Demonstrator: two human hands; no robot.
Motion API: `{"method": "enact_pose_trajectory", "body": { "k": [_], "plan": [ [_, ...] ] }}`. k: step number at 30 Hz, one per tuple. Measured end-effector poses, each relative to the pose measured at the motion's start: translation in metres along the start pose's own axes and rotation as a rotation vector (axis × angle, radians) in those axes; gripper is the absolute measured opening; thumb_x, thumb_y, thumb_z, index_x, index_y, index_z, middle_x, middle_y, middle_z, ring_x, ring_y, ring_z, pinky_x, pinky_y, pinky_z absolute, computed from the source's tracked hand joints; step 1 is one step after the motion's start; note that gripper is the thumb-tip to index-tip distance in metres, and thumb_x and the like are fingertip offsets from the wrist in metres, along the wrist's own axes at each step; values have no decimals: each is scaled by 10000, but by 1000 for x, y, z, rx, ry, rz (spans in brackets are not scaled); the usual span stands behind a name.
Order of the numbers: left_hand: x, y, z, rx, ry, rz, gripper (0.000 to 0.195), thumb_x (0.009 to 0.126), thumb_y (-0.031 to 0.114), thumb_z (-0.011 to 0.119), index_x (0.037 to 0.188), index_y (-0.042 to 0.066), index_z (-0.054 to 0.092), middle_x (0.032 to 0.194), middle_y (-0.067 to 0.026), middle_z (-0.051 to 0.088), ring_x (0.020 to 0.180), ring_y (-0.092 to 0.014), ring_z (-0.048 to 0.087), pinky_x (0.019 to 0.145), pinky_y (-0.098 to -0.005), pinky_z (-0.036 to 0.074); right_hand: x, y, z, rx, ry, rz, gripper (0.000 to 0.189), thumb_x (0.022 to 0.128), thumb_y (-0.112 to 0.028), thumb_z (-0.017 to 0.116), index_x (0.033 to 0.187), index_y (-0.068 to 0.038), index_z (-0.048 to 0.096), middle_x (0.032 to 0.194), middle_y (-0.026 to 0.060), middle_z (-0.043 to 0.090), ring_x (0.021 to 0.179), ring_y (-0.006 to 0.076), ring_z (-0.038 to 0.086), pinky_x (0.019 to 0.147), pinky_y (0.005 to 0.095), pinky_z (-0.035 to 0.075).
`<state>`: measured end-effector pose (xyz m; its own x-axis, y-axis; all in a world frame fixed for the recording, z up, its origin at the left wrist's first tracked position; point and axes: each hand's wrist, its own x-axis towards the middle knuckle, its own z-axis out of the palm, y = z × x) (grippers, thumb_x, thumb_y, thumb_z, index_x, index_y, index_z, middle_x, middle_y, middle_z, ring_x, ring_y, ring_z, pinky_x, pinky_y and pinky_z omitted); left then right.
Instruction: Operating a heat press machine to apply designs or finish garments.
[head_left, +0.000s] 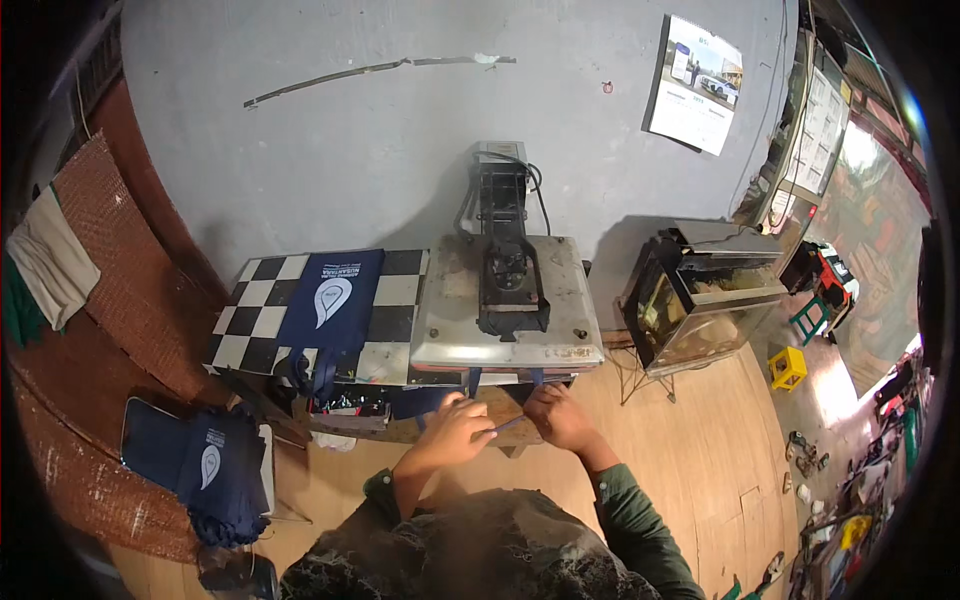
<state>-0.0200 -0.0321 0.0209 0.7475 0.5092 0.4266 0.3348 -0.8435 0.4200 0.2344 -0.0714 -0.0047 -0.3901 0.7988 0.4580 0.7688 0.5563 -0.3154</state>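
A flat heat press (442, 300) stands before me, its metal upper plate lowered. Two ends of a dark blue strap (537, 375) hang out from under its front edge. A section of this strap stretches between my hands. My left hand (456, 433) grips it on the left, fingers curled. On the right, my right hand (556, 417) pinches it close to the press's front edge. Whatever lies between the plates is hidden. Left of the press, a navy tote bag (330, 300) with white print lies flat, its handles drooping over the table edge.
The bag rests on a black-and-white checkered tabletop (255, 322). A tray of small items (349, 409) sits below that edge. At lower left, a chair (154, 439) holds a stack of navy bags (217, 472). A glass tank (705, 315) stands at right, a yellow stool (787, 367) beyond.
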Motion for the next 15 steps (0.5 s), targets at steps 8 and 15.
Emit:
{"method": "enact_pose_trajectory", "body": {
  "k": [8,15],
  "plan": [
    [-5,10,24,84,10,-194,237,821,318,732,780,95,664,741,-56,584,771,-264,604,839,-420,333,21,52,-8,-348,-112,-183,300,751,-175,605,1027,-104,698,1072,42,654,1089,288,508,911,424,425],
    [-1,5,33,156,88,-271,251,883,355,666,870,109,714,770,-78,694,736,-269,641,807,-433,323,32,49,-12,-353,-174,-182,275,764,-194,597,1012,-111,682,1023,38,627,1055,276,491,906,406,416]
  ]
}}
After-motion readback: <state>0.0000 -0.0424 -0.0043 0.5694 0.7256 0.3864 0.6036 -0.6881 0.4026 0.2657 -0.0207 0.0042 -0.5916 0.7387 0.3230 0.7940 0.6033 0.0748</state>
